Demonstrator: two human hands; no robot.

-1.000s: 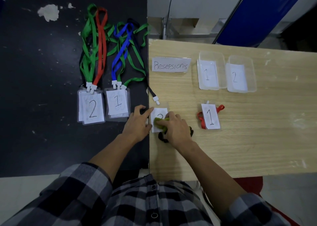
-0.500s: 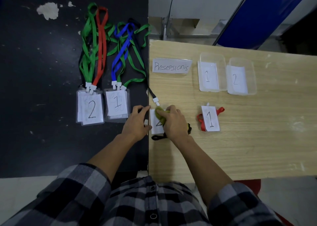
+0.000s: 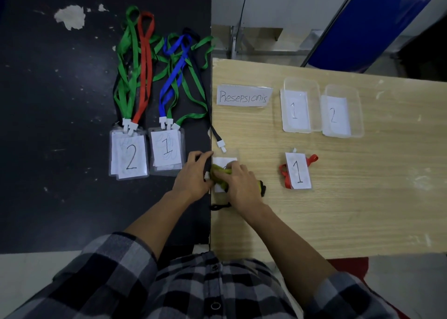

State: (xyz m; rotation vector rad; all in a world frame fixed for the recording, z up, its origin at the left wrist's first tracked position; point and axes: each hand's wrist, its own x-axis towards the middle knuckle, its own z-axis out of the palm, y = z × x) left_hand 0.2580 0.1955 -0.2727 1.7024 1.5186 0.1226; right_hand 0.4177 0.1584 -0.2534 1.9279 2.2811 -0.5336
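A clear badge holder with a white card (image 3: 223, 162) lies at the left edge of the wooden table (image 3: 338, 209). My right hand (image 3: 238, 184) presses a yellow-green cloth (image 3: 219, 173) onto this card, fingers curled over the cloth. My left hand (image 3: 194, 173) holds the badge's left edge, thumb near its top corner. A black lanyard (image 3: 204, 96) runs from the dark surface to a white clip (image 3: 221, 145) just above the badge. Black strap (image 3: 219, 206) pokes out below my right hand.
Badge stacks marked 2 (image 3: 129, 159) and 1 (image 3: 167, 150) with green, red and blue lanyards lie on the dark surface (image 3: 48, 125). On the table: a "Resepsionis" label (image 3: 244, 97), clear trays marked 1 (image 3: 298, 108) and 2 (image 3: 341, 113), a red-strapped badge 1 (image 3: 298, 171).
My right hand slid the cloth up the card and then back down and left across it. My left hand stays at the badge's left edge.
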